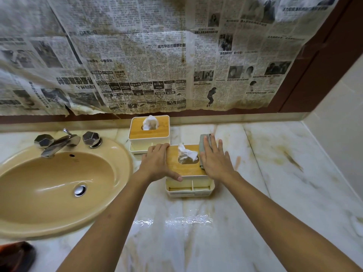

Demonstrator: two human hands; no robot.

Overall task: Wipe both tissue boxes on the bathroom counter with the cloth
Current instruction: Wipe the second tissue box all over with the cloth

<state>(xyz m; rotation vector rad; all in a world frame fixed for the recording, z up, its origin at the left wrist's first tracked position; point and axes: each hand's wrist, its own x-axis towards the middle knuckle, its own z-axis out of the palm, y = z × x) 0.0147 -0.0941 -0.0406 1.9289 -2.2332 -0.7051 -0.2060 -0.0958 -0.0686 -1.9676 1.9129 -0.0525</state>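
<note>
Fingers (211, 147) of my right hand (215, 160) straight, pressing grey folded cloth (203, 141) onto the near wooden-lidded white tissue box (173, 165). My left hand (157, 161) curls round its left edge.

cloth (203, 139): mostly under right hand (215, 160); only far end and a sliver by the thumb visible.
near box (176, 169): left lid edge under left hand (157, 163), right edge under cloth.
far box (149, 132): lower front behind near box and left hand.
sink (49, 183): cut at left edge.
dark thing (15, 256): blurred, cut at bottom-left corner, unidentifiable.
newspaper (137, 65): small print unreadable, left part blurred.
</note>
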